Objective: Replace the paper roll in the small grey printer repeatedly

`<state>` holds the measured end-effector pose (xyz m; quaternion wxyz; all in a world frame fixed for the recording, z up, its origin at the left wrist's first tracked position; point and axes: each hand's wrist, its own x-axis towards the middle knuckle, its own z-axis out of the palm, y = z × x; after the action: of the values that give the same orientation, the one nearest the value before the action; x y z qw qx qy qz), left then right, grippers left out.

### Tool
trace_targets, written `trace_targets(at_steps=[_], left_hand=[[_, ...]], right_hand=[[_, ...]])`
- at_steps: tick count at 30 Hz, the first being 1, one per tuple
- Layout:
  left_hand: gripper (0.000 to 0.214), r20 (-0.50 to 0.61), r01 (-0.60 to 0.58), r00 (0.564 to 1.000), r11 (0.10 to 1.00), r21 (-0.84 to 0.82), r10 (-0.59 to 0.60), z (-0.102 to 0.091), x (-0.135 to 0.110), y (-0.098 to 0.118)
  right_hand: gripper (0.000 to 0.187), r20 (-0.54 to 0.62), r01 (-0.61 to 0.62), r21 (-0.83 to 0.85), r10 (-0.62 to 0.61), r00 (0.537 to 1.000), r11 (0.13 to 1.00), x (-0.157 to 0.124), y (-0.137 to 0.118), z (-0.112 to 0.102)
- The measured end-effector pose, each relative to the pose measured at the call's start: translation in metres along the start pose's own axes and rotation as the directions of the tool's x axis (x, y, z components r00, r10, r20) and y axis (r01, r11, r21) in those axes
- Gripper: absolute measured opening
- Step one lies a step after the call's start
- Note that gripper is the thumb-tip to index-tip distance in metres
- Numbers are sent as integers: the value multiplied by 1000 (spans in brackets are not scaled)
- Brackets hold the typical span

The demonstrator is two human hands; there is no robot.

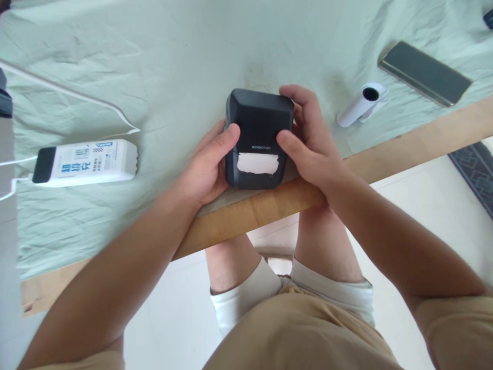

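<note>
A black label printer [259,123] rests at the front edge of the table, between my two hands. White label paper [257,163] with a ragged edge sticks out of its slot. My left hand [206,164] grips the printer's left side, thumb on the top face and the other fingers mostly hidden beside and behind it. My right hand [314,139] holds the right side, its thumb near the printer's front and its fingers bent around the far right corner.
A white power strip [90,163] with white cables [73,86] lies on the left. To the right are a small white cylinder [356,107] with a black end and a dark smartphone [425,73]. Pale green cloth [185,56] covers the table, whose wooden edge [246,210] is bare.
</note>
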<state>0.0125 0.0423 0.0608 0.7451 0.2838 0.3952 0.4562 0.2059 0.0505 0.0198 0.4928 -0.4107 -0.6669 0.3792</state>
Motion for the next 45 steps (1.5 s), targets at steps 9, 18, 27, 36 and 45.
trace_targets(at_steps=[9, 18, 27, 36, 45], left_hand=[[43, -32, 56, 998, 987, -148, -62, 1, 7, 0], [29, -51, -73, 996, 995, -64, 69, -9, 11, -5], [33, 0, -109, 994, 994, -22, 109, -9, 11, -7], [48, 57, -1, 998, 999, -43, 3, -4, 6, -3], [36, 104, -9, 995, 1000, 24, 6, -1, -1, -1]], right_hand=[[39, -86, -38, -39, 34, 996, 999, -4, -3, -3], [54, -83, 112, -292, -142, 986, 950, -21, -1, -12], [18, -332, 54, -368, -186, 925, 928, -10, -56, -1], [11, -50, 23, -688, -79, 996, 725, 21, -68, -3], [41, 192, -3, -657, 172, 966, 753, 32, -91, -15]])
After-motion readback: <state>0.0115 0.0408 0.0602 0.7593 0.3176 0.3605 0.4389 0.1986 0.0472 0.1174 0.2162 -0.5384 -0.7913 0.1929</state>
